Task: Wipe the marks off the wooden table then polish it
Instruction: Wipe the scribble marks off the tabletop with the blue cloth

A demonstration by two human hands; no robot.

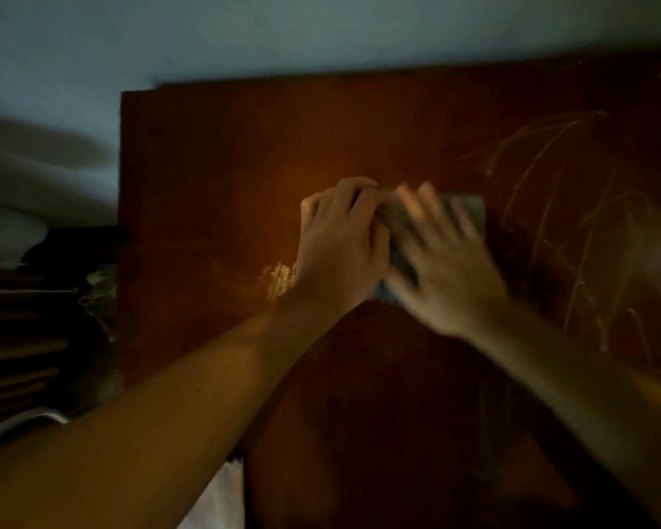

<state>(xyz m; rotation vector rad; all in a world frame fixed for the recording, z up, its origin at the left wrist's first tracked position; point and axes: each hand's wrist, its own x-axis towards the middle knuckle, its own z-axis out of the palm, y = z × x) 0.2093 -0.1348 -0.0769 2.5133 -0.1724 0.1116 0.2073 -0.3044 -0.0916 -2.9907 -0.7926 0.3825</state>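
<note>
A: Both hands meet on the grey cloth mid-table; the left hand curls over its near edge, the right hand lies flat and blurred on top.

B: Risk?

A: Pale scribbles toward the wooden table's right edge sit untouched; a white smear beside the left wrist too; in this dim light I judge they could be skipped, or chalk simply spread about.

both hands on cloth, marked table
</note>
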